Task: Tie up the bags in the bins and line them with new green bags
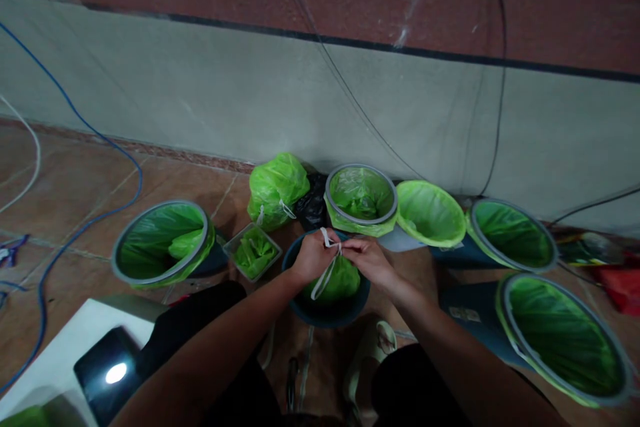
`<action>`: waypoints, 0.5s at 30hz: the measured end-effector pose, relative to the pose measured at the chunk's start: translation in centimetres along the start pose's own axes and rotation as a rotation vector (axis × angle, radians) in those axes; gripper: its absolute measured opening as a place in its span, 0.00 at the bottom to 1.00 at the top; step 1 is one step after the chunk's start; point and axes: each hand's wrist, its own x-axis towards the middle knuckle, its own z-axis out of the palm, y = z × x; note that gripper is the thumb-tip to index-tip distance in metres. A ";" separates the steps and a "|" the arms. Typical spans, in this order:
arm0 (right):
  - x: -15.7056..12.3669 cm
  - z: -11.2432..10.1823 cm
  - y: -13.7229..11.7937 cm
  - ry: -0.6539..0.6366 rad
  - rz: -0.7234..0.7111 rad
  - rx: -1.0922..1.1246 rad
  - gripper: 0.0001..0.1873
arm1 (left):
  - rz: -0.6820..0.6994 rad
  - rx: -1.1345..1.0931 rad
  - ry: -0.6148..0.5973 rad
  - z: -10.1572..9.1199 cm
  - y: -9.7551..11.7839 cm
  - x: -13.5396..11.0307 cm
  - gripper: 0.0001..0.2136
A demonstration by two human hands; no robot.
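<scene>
Straight in front of me stands a dark blue bin [327,317] with a gathered green plastic bag [340,283] inside it. A white drawstring [324,280] loops up from the neck of the bag. My left hand [315,257] pinches the drawstring from the left, just above the bin. My right hand [367,258] has its fingers closed on the same drawstring from the right, close to the left fingertips. The two hands nearly meet over the bag. What lies inside the bag is hidden.
Green-lined bins stand left [120,273], behind [327,197], and right [555,253]. A tied green bag [277,183], a black bag [314,203] and a square container [270,268] of green plastic sit near the wall. A blue cable [70,243] crosses the floor; a phone [95,373] lies lower left.
</scene>
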 end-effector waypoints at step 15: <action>-0.2 -2.1 -1.2 0.039 0.372 0.496 0.07 | -0.071 -0.137 -0.083 -0.2 0.6 -0.1 0.07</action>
